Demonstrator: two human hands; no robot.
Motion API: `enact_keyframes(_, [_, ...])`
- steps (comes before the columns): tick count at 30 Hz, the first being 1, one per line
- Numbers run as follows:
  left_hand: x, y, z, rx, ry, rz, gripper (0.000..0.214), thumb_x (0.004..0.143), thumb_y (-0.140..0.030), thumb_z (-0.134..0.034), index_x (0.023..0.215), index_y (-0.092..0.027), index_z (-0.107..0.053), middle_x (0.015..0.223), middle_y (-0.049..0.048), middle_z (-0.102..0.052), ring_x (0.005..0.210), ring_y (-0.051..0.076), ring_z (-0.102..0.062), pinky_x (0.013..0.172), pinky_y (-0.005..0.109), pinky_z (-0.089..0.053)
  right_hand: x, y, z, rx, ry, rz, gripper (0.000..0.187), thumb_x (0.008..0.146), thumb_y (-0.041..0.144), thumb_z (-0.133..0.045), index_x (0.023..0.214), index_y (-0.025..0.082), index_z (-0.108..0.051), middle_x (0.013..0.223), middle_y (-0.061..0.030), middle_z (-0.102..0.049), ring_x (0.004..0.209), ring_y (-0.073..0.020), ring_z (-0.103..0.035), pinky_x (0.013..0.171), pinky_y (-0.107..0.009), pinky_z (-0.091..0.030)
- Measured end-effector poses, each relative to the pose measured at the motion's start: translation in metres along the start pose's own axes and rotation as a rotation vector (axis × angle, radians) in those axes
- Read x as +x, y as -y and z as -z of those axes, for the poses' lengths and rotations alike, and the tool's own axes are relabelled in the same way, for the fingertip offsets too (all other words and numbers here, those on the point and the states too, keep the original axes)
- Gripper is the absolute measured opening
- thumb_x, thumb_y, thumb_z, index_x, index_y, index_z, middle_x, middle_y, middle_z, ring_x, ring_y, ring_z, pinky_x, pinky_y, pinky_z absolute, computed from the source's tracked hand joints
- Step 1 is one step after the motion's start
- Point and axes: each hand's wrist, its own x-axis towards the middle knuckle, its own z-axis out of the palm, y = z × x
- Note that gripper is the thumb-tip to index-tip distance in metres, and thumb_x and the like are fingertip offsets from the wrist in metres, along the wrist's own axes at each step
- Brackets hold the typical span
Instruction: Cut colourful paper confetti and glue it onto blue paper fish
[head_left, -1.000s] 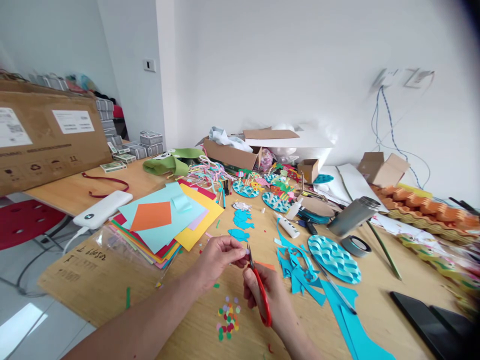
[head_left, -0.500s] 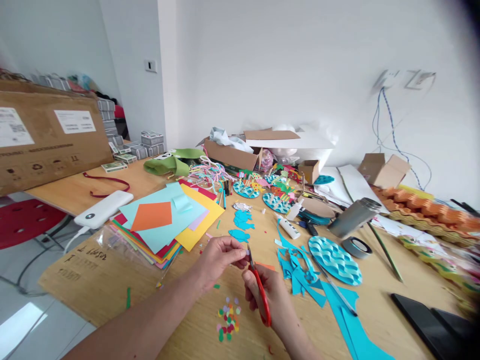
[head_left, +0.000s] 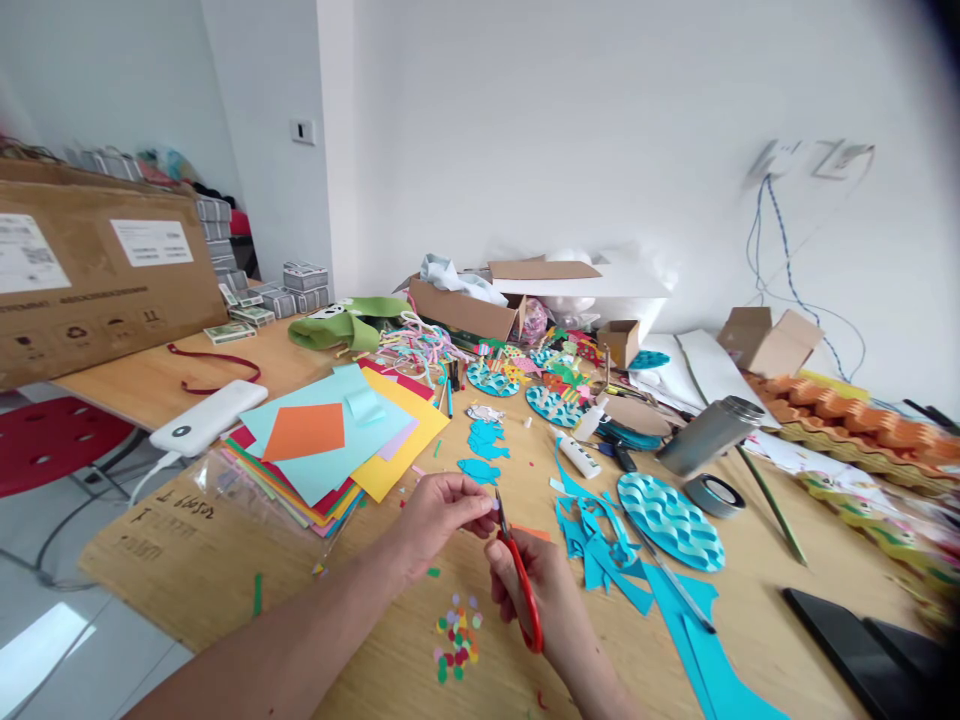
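Note:
My right hand (head_left: pixel 536 580) is closed around the red handles of a pair of scissors (head_left: pixel 523 585), their blades pointing up and away. At the blade tips, my left hand (head_left: pixel 450 510) pinches a tiny scrap of pale purple paper (head_left: pixel 495 505), mostly hidden by the fingers. Below the hands lies a scatter of small coloured paper dots (head_left: pixel 457 640). Just beyond the fingertips are blue paper fish (head_left: pixel 478 471). An orange paper piece (head_left: pixel 534 533) shows partly behind my right hand.
Coloured paper sheets (head_left: pixel 307 432) are stacked at the left, near a white power bank (head_left: pixel 208 415). Blue paper scraps (head_left: pixel 600 540), a wavy blue oval (head_left: pixel 671 520), a glue bottle (head_left: pixel 577 455) and a metal flask (head_left: pixel 709 435) lie to the right. Dark phones (head_left: pixel 855 650) rest at the near right.

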Motion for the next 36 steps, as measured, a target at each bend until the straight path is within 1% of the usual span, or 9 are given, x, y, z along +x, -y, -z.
enact_keyframes(4, [0.0012, 0.0005, 0.0007, 0.013, 0.01, -0.002, 0.026, 0.063, -0.033, -0.077, 0.069, -0.011, -0.067, 0.065, 0.0045, -0.068, 0.063, 0.014, -0.061, 0.065, 0.028, -0.049, -0.0002, 0.0006, -0.0007, 0.0, -0.004, -0.004, 0.054, 0.07, 0.069, -0.063, 0.061, 0.02, -0.045, 0.046, 0.0024, -0.053, 0.034, -0.0087, -0.047, 0.035, -0.019, -0.031])
enact_keyframes(13, [0.0029, 0.0043, 0.0027, 0.036, -0.023, -0.005, 0.023, 0.059, -0.03, -0.077, 0.065, -0.011, -0.066, 0.06, 0.0032, -0.067, 0.058, 0.013, -0.06, 0.063, 0.028, -0.05, -0.0005, -0.0045, -0.0011, 0.003, 0.005, 0.015, 0.053, 0.071, 0.069, -0.063, 0.061, 0.019, -0.045, 0.045, 0.0024, -0.053, 0.033, -0.0087, -0.047, 0.034, -0.018, -0.032])
enact_keyframes(21, [0.002, 0.0024, 0.0013, 0.051, -0.026, -0.001, 0.021, 0.058, -0.03, -0.076, 0.063, -0.012, -0.065, 0.058, 0.0026, -0.066, 0.057, 0.013, -0.059, 0.062, 0.027, -0.049, -0.0014, -0.0001, -0.0008, 0.008, 0.012, 0.034, 0.052, 0.073, 0.067, -0.062, 0.061, 0.019, -0.046, 0.046, 0.0023, -0.053, 0.036, -0.0096, -0.049, 0.035, -0.019, -0.033])
enact_keyframes(27, [0.0017, 0.0022, 0.0014, 0.059, -0.024, -0.001, 0.021, 0.059, -0.03, -0.076, 0.064, -0.012, -0.065, 0.058, 0.0026, -0.066, 0.058, 0.013, -0.06, 0.063, 0.027, -0.049, -0.0012, 0.003, 0.0009, 0.003, 0.038, -0.003, 0.053, 0.072, 0.068, -0.063, 0.06, 0.02, -0.045, 0.047, 0.0019, -0.054, 0.036, -0.0093, -0.049, 0.036, -0.019, -0.033])
enact_keyframes(36, [0.0014, 0.0022, 0.0013, 0.048, -0.016, 0.007, 0.022, 0.059, -0.03, -0.077, 0.064, -0.012, -0.065, 0.059, 0.003, -0.066, 0.058, 0.014, -0.06, 0.062, 0.028, -0.049, -0.0024, 0.0003, 0.0002, -0.012, 0.028, 0.006, 0.053, 0.073, 0.069, -0.06, 0.061, 0.02, -0.044, 0.047, 0.0021, -0.055, 0.035, -0.0089, -0.048, 0.035, -0.019, -0.032])
